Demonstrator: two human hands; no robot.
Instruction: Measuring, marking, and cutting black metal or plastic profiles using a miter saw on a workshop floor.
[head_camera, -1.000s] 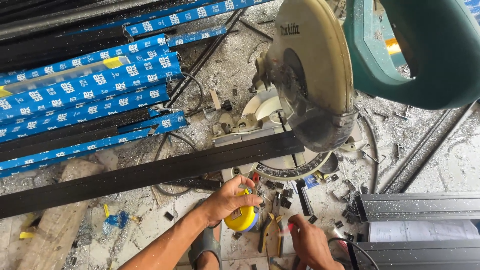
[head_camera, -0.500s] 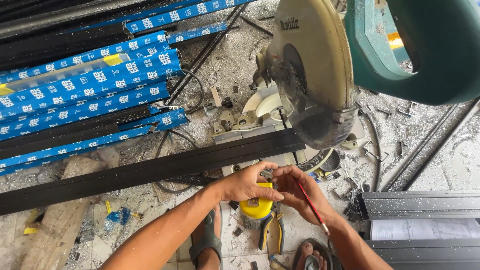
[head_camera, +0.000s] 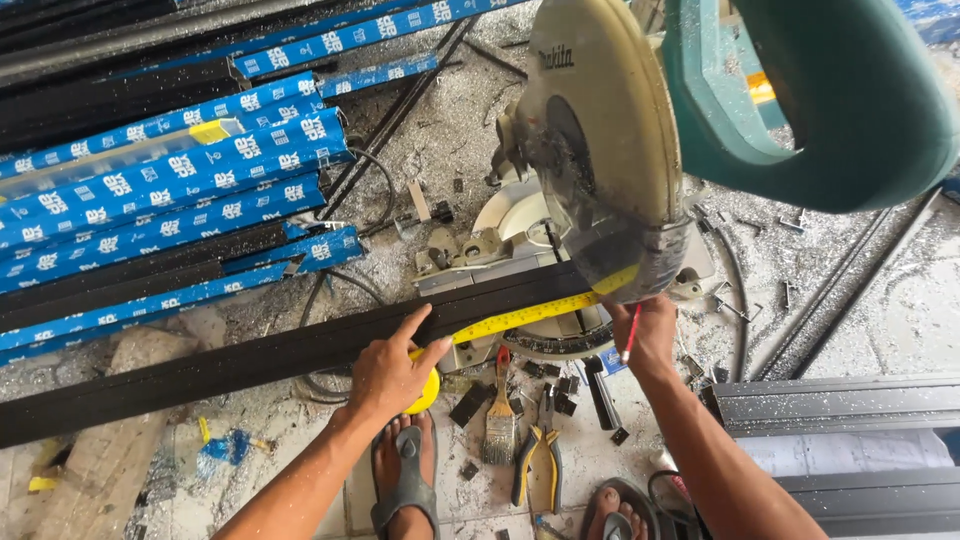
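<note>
a dusty concrete floor (head_camera: 900, 300), strewn with metal shavings and offcuts, fills the view from above. a mitre saw (head_camera: 610, 150) with a pale round blade guard and a green motor housing stands at the top right. a long black metal profile (head_camera: 250, 360) lies across the saw's base and runs down to the left edge. behind it lies a stack of profiles in blue printed wrap (head_camera: 170, 200).

the left hand (head_camera: 390, 375) is closed around a yellow tape measure (head_camera: 425, 392), pressing its case against the near edge of the black profile, forefinger stretched out on top of the profile. the yellow tape blade (head_camera: 530, 312) runs from the case along the profile to the right, up under the saw's blade guard. the right hand (head_camera: 645, 335) rests at the far end of the tape, fingers curled around a red pencil (head_camera: 630, 335) that points downward.

just below the profile, between the two forearms, lie a paintbrush (head_camera: 500, 425) and yellow-handled pliers (head_camera: 540, 460). a sandalled foot (head_camera: 405, 480) shows under the left wrist. grey profiles (head_camera: 840, 400) are stacked at the right edge.
</note>
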